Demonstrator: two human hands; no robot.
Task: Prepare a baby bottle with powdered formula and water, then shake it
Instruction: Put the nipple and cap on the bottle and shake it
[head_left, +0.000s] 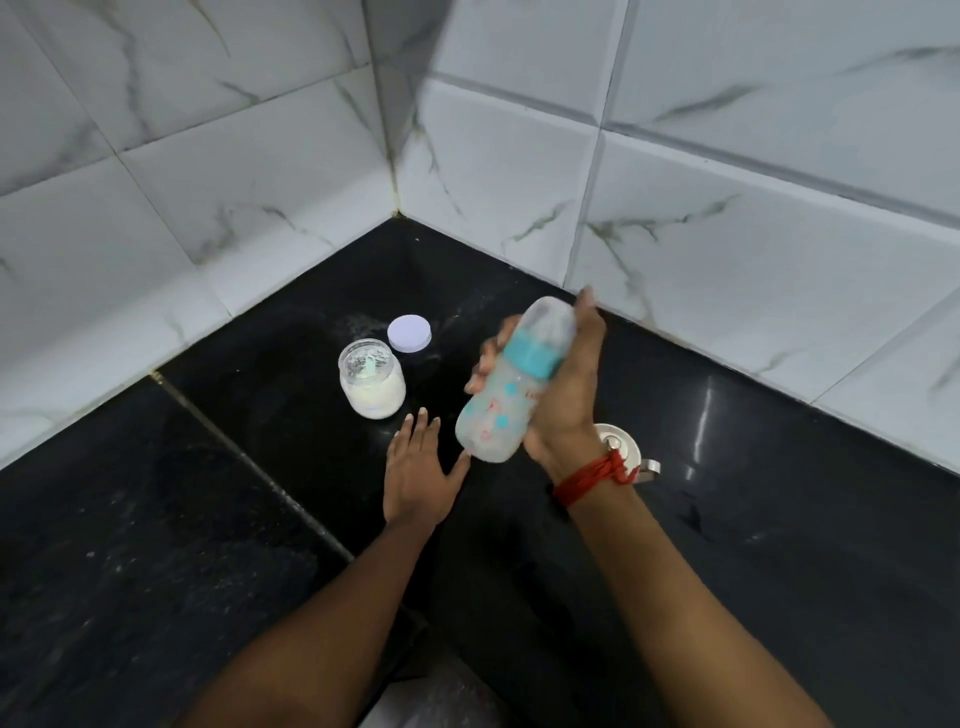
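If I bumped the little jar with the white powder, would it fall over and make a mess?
Probably not easily: the jar looks short and wide, standing upright on the black counter, so it should slide before tipping. If it did tip, powder would likely spill, since its lid lies beside it, off. It looks like glass or clear plastic, so it may be slippery.

Right hand raised, fingers wrapped in a grip, red thread on wrist; left hand flat, fingers spread
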